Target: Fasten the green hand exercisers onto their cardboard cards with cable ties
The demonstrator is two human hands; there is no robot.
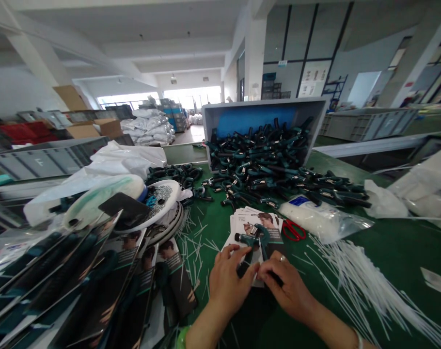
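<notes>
White factory hall (162,29) with square pillars (255,53) and bright far windows (191,94)

two hands (231,283), one hand exerciser (255,240), one crate (264,103)

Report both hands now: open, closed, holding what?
Left hand: closed, holding a hand grip.
Right hand: closed, holding the same hand grip.

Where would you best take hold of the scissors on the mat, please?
Probably by the red loops of the scissors, coming from the near side: they lie flat on the mat, while the blades look hidden under the plastic bag.
</notes>
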